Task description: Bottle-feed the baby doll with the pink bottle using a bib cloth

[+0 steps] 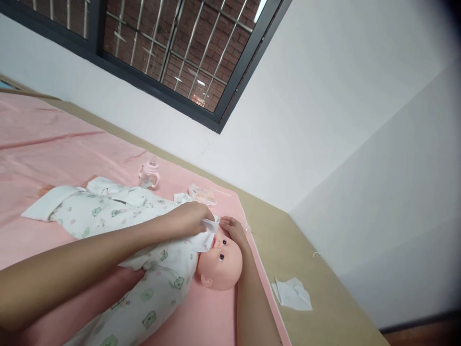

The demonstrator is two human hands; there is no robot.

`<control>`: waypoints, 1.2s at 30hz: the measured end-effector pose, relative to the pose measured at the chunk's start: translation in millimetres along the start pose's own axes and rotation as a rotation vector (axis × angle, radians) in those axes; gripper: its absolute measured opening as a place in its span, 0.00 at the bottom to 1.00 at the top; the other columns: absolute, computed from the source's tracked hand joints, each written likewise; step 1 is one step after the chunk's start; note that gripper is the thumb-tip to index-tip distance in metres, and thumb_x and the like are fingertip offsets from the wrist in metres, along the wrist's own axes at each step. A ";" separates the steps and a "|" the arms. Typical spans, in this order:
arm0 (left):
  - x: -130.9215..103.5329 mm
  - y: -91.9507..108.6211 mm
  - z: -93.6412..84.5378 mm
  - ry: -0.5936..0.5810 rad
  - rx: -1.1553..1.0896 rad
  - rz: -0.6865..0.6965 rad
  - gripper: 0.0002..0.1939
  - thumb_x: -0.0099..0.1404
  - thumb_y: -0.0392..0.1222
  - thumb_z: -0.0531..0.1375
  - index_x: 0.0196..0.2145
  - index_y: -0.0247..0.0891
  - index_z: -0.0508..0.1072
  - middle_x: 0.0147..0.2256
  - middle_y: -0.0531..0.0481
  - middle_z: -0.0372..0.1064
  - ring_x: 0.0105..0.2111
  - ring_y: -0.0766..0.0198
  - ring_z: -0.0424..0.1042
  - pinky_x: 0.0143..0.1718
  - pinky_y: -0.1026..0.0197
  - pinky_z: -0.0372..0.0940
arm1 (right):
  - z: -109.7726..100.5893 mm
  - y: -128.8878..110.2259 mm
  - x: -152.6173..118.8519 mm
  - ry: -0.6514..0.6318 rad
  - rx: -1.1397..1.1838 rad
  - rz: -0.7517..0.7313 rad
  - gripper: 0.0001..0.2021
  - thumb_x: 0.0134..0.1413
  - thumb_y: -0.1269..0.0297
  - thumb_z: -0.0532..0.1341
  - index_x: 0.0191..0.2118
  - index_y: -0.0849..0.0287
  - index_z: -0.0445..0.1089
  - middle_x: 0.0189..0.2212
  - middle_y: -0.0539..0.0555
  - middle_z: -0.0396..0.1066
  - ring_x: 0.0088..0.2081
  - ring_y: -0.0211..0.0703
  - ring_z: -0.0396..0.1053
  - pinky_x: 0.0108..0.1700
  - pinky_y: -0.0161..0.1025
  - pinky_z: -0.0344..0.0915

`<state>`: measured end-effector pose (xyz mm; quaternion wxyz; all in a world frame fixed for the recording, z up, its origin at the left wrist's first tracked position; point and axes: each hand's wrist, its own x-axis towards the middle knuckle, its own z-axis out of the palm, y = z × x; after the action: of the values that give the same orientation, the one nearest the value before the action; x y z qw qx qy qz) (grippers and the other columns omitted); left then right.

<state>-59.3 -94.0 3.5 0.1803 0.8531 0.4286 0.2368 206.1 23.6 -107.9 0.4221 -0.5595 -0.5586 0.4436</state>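
A baby doll (225, 269) lies on its back in white pajamas with green animal prints, its bald head toward the right. My left hand (190, 218) reaches across its chest, fingers closed on a white tissue (204, 241) held at the doll's mouth and chin. Part of the lower face is hidden by the tissue. My right hand (235, 231) rests along the far side of the head, its fingers loosely extended and holding nothing.
A pink blanket (32, 139) covers much of the tan surface (266, 216). Behind the doll stand a pink-handled baby bottle (149, 174) and a small clear packet (202, 194). A crumpled white tissue (292, 294) lies to the right. White walls and a barred window (173, 53) bound the far side.
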 end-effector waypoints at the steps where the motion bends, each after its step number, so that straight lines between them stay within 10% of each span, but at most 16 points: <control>1: -0.2 0.5 -0.4 0.003 -0.002 0.005 0.08 0.54 0.34 0.56 0.30 0.38 0.74 0.34 0.47 0.74 0.36 0.57 0.71 0.33 0.64 0.58 | 0.1 0.5 0.2 -0.001 0.002 0.000 0.20 0.28 0.61 0.70 0.34 0.59 0.71 0.32 0.54 0.75 0.37 0.45 0.73 0.43 0.41 0.67; 36: -1.1 -2.7 0.0 -0.099 -0.095 0.150 0.29 0.42 0.20 0.49 0.34 0.42 0.79 0.34 0.52 0.67 0.33 0.65 0.68 0.29 0.67 0.55 | -1.0 3.8 1.0 0.016 0.017 0.000 0.19 0.29 0.62 0.69 0.34 0.60 0.71 0.32 0.54 0.75 0.37 0.45 0.73 0.44 0.41 0.68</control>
<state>-61.6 -93.4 1.9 0.2231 0.8840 0.3424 0.2271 208.0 24.6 -111.3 0.4313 -0.5592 -0.5515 0.4440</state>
